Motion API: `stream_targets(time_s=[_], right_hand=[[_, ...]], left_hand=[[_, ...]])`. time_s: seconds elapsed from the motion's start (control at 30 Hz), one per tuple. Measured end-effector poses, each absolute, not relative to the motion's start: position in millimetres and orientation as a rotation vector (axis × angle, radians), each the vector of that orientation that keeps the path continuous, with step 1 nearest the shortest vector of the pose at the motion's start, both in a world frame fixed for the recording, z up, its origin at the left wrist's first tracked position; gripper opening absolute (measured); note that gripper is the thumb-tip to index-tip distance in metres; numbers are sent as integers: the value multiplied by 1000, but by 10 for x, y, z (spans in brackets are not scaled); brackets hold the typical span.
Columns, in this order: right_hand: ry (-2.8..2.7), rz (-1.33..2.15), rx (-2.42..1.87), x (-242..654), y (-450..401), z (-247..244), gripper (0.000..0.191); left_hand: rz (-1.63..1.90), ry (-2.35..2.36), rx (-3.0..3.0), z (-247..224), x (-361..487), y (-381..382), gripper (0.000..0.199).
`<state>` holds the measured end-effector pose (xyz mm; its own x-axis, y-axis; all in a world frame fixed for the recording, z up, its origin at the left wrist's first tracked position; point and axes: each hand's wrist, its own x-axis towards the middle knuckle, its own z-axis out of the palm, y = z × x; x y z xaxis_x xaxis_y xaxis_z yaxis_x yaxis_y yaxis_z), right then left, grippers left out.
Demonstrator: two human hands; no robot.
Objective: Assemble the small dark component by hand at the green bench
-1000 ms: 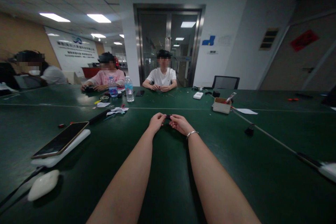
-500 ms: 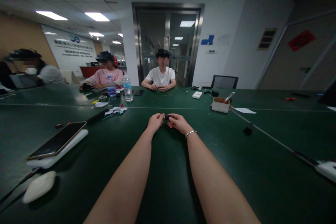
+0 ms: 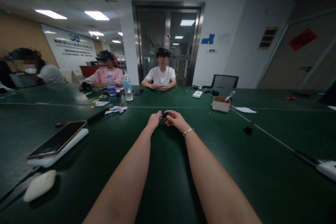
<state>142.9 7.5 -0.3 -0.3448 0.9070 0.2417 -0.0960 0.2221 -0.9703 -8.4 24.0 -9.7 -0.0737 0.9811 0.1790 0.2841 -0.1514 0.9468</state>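
Note:
Both arms reach forward over the green table (image 3: 168,168). A small black object (image 3: 165,114) lies between my hands, too small to identify. The fingers of my left hand (image 3: 154,119) are closed on its left end. My right hand (image 3: 176,120), with a silver bracelet at the wrist, pinches its right side with thumb and forefinger. The other right fingers are curled beneath.
A phone (image 3: 57,140) rests on a white block at the left, near a white mouse (image 3: 40,185). Two bottles stand beyond. An open box (image 3: 221,105) and black clip (image 3: 248,128) are right. A person (image 3: 162,73) sits opposite.
My left hand has shifted slightly left and my right hand slightly up and left. More of the black object shows between them.

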Motion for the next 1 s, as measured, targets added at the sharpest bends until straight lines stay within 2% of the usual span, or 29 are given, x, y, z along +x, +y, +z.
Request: stream_targets(time_s=[0.43, 0.77, 1.0], right_hand=[[-1490, 1373, -745, 1514, 70, -55, 32], [-1366, 1457, -803, 1530, 63, -43, 23], [-1290, 1460, -844, 1527, 89, -57, 19]], left_hand=[[1113, 1542, 1535, -12, -36, 194, 50], [1179, 1425, 1529, -61, -16, 136, 50], [1327, 1221, 1512, -112, -7, 143, 28]])
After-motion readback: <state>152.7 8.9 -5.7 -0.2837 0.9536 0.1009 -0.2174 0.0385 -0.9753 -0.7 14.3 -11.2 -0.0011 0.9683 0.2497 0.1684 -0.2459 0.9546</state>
